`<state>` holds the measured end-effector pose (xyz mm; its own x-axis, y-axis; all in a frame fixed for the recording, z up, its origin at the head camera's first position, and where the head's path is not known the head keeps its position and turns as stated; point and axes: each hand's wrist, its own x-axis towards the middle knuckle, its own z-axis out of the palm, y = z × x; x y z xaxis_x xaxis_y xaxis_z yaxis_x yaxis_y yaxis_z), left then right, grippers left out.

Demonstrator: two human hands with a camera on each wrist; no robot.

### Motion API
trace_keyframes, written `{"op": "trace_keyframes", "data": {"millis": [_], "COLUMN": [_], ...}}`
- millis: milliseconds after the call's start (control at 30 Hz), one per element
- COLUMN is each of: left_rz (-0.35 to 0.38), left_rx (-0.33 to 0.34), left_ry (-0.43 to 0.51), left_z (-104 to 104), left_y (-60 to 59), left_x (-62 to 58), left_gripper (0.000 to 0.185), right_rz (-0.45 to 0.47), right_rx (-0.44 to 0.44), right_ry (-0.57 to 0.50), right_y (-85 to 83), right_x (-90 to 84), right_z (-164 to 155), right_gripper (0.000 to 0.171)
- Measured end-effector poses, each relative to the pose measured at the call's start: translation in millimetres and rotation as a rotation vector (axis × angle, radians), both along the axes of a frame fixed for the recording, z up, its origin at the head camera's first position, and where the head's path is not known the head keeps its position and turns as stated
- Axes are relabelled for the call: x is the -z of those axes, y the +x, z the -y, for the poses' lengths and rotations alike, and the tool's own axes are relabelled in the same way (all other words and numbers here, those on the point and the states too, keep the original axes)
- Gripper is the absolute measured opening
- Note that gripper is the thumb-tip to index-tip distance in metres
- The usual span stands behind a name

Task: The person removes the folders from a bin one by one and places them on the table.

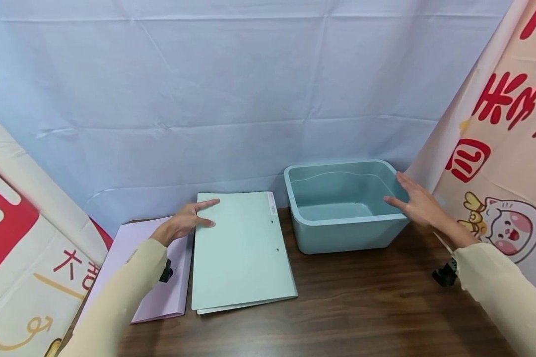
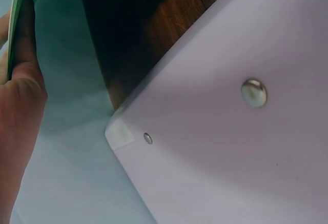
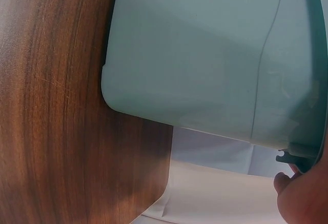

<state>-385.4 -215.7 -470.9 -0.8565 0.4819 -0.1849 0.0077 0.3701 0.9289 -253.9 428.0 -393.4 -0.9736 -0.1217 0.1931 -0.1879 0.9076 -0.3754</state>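
- The left hand (image 1: 185, 223), at centre left of the head view, grips the far left corner of the green folder (image 1: 241, 250): in the left wrist view its fingers (image 2: 20, 49) curl round the lifted edge at upper left, with the thumb side below.
- The green folder lies on the brown counter (image 1: 362, 302) in the lower middle of the head view, its left edge over the right edge of the lilac folder (image 1: 154, 277), its right edge near but apart from the tub (image 1: 346, 206).
- A one-corner hold looks risky to me: the cover could flop open, or the folder could slide and drag the lilac one with it.
- The lilac folder sits at the lower left, partly past the counter's edge as far as I can tell; a nudge might tip it off.
- The right hand (image 1: 417, 201), at centre right, has its fingers straight and spread, released, against the right rim of the tub; the right wrist view shows only a fingertip by the rim at lower right.
- A flat push there could skid the light tub leftward into the green folder or toward the back cloth (image 1: 232, 89).
- The tub, a pale teal plastic bin right of centre, stands upright and holds nothing that I can see; its floor and walls are bare.
- The folders are closed; any contents are hidden.
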Motion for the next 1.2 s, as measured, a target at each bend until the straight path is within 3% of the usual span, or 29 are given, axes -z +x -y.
{"op": "trace_keyframes", "data": {"millis": [267,467,1200], "left_rz": [0.048,0.032,0.017], "left_rx": [-0.006,-0.008,-0.188], "left_ry": [-0.040,-0.055,-0.203], "left_z": [-7,-14,-37], "left_y": [0.3,1.9,22.0], "left_x": [8.6,16.6,19.0], "left_gripper": [0.083,0.086,0.084], "right_rz": [0.009,0.010,0.004], "right_rx": [0.007,0.010,0.001], "right_ry": [-0.002,0.000,0.016], "right_y": [1.7,4.4,0.9], "right_x": [-2.1,-3.2,-5.4], "right_z": [1,0,-4], "right_gripper": [0.092,0.092,0.088]}}
